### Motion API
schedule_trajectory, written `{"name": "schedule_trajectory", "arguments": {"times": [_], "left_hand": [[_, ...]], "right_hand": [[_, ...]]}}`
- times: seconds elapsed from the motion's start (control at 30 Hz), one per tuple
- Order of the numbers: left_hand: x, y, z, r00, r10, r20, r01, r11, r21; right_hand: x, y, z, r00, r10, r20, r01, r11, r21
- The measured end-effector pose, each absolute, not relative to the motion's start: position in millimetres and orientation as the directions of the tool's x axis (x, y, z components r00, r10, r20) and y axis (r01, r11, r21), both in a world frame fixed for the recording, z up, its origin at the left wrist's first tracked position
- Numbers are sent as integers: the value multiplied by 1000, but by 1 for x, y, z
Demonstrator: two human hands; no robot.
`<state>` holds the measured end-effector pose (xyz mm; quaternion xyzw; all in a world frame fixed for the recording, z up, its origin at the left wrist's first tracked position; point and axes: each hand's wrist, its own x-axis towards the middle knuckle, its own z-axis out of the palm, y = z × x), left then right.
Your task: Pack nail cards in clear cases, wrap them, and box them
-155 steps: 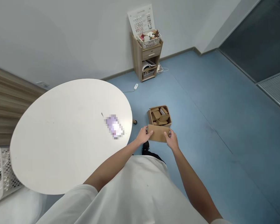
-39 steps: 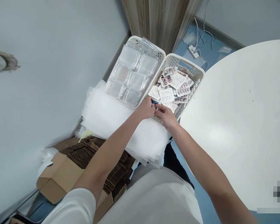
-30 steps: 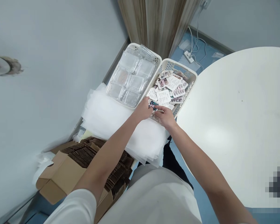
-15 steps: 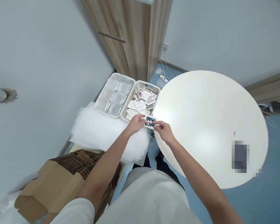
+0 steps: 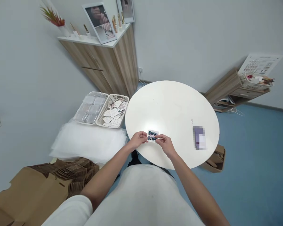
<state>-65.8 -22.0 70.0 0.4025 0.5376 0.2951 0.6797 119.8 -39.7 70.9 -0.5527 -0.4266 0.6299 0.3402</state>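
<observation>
Holding one card of dark blue-green press-on nails (image 5: 152, 136) face up between my two hands, over the near part of the white table (image 5: 174, 106); cannot tell whether it touches the tabletop. My left hand (image 5: 139, 139) pinches the left edge between thumb and fingers; my right hand (image 5: 164, 143) grips the right edge, fingertips overlapping the end nails. Hands apart, card spanning the gap. Nails sit in two rows. Left of the table: a perforated basket (image 5: 108, 126) of loose cards (image 5: 113, 112), clear plastic packets (image 5: 91, 108) just beside it, translucent white sheets (image 5: 89, 142) nearer me.
</observation>
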Motion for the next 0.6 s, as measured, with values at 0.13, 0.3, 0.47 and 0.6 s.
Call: {"name": "schedule_trajectory", "arguments": {"times": [0.13,0.3,0.47,0.6], "left_hand": [[-37,-30,68,271,844,-463,49,468,882],[-25,-34,65,321,860,-398,100,387,917],[-30,-22,64,379,864,-331,124,307,944],[-41,-10,62,344,879,-330,109,312,944]], "right_hand": [[150,-52,67,-63,937,-344,-24,-346,-938],[168,-53,68,-20,945,-325,-18,-325,-945],[163,-46,72,-100,926,-365,17,-365,-931],[149,-41,70,-62,917,-394,-10,-395,-919]]}}
